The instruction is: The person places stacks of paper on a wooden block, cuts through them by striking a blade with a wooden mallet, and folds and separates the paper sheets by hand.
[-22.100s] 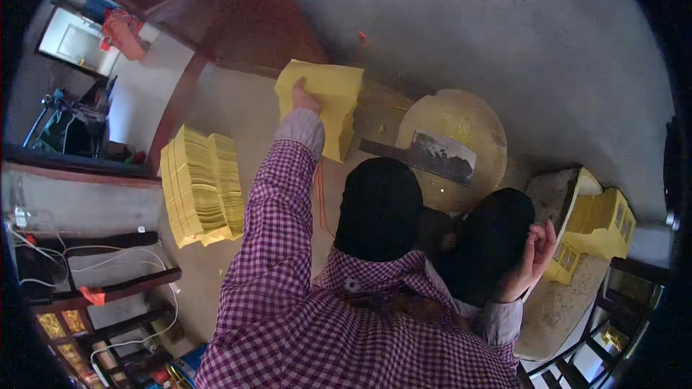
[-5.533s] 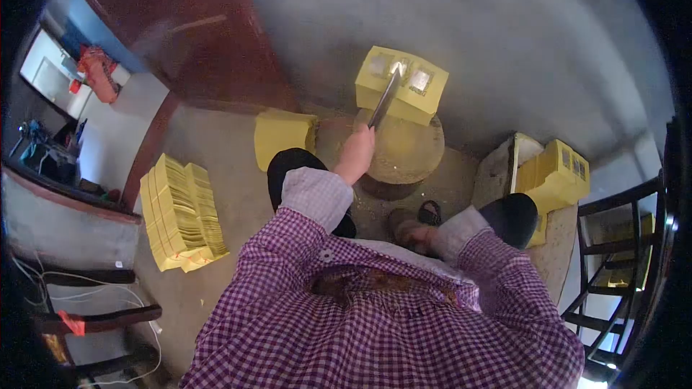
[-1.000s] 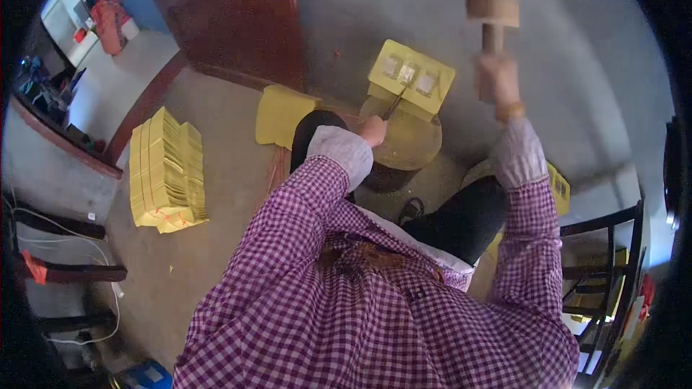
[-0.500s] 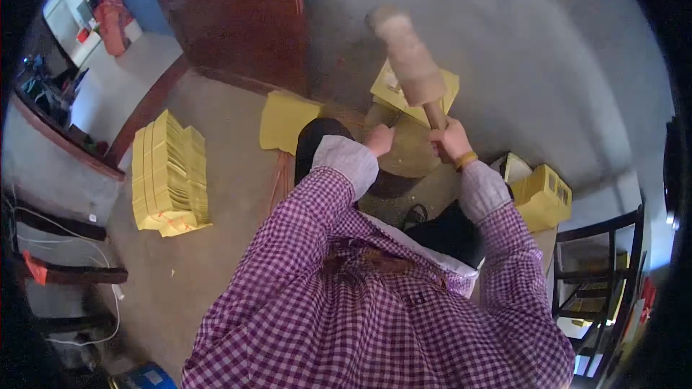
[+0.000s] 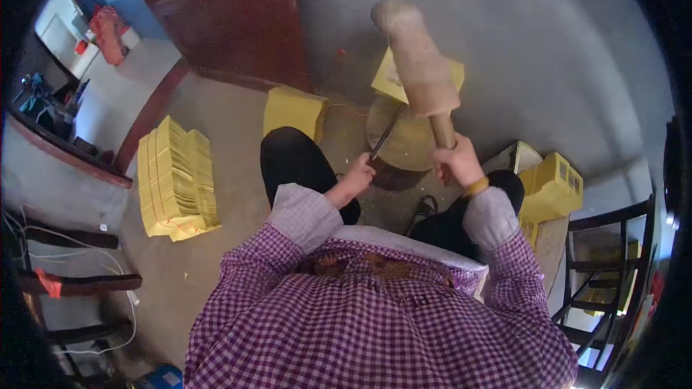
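Observation:
My right hand is closed round the handle of a wooden mallet, whose thick, slightly blurred head is raised away from me. My left hand is closed on a thin dark metal rod, perhaps a chisel or punch; its far end reaches over a round wooden block. At the block's far side lies a yellow paper stack, partly hidden behind the mallet head.
A tied yellow paper bundle stands on the floor at left. Another yellow stack lies beyond my left knee. At right are yellow bundles and a dark chair. A dark red door is at the back.
My left hand has drawn back toward me and left, bringing the dark rod into clearer view. The right hand has come slightly nearer, the mallet still raised. The camera view has shifted slightly.

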Demonstrator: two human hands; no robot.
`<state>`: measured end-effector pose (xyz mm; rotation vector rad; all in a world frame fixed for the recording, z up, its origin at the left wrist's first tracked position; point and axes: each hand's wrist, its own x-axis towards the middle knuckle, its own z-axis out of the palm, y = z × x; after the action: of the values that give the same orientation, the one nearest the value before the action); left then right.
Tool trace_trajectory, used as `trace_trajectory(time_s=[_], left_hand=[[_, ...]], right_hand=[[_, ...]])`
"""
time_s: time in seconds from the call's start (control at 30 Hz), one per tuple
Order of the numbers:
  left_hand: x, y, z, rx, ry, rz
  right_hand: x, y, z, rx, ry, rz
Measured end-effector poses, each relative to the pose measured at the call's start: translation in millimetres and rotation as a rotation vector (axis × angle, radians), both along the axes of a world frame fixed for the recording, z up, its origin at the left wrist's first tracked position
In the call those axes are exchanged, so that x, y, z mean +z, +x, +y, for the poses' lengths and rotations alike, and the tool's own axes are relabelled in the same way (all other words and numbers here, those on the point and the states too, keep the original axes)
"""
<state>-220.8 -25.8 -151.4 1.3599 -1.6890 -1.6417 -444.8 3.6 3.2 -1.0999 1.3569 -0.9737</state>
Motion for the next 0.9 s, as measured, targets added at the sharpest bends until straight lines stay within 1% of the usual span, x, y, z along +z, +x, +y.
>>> trace_trajectory(time_s=[0.07,0.1,0.13,0.17,0.2,0.23,0.27,0.3,0.37,0.43,0.47,0.5,0.53,0.57,0.6,0.63,0.67,0.7,0.77,0.8,0.83,0.9], left_hand=[[14,5,0,0.052,0.285,0.303],[16,5,1,0.052,0.284,0.302],[18,5,0,0.105,0.338,0.330],[21,5,0,0.154,0.396,0.356],[27,6,1,0.150,0.393,0.351],[36,8,0,0.157,0.451,0.365],[39,10,4,0.158,0.526,0.372],[35,9,5,0.152,0.531,0.370],[22,8,-4,0.096,0.383,0.331],[5,18,-22,0.098,0.333,0.344],[-2,23,-33,0.094,0.287,0.352],[2,29,-49,0.091,0.292,0.351],[11,33,-73,0.161,0.166,0.371],[19,34,-89,0.230,0.038,0.389],[34,29,-92,0.222,0.040,0.388],[60,22,-91,0.061,-0.183,0.383],[67,10,-96,-0.026,-0.291,0.377],[74,-1,-102,-0.107,-0.401,0.377],[72,-46,-118,0.309,0.684,0.802],[85,-64,-120,0.376,0.736,0.779],[77,-81,-130,0.367,0.740,0.774],[65,-110,-151,0.175,0.802,0.993]], right_hand=[[-9,18,22,-0.072,-0.005,0.158],[-33,20,32,-0.040,0.003,0.159],[-58,22,39,-0.006,0.006,0.160],[-63,23,47,-0.008,0.003,0.156],[-65,24,53,0.062,0.091,0.234],[-65,26,51,0.136,0.172,0.311],[-66,27,54,0.127,0.179,0.303],[-60,27,56,0.114,0.206,0.279],[-49,25,53,0.113,0.221,0.267],[-47,16,59,0.088,0.188,0.084],[-43,8,63,0.088,0.191,0.084],[-34,-4,69,0.097,0.233,0.178],[-23,-15,76,0.107,0.272,0.273],[-6,-24,85,0.117,0.243,0.358],[12,-32,95,0.122,0.216,0.440],[30,-40,103,0.147,0.259,0.502],[43,-49,110,0.173,0.306,0.564],[48,-59,116,0.166,0.308,0.562],[55,-75,128,0.424,0.105,1.128],[68,-71,126,0.485,0.212,1.195],[64,-68,121,0.477,0.218,1.192],[43,-65,109,0.645,0.206,1.348]])
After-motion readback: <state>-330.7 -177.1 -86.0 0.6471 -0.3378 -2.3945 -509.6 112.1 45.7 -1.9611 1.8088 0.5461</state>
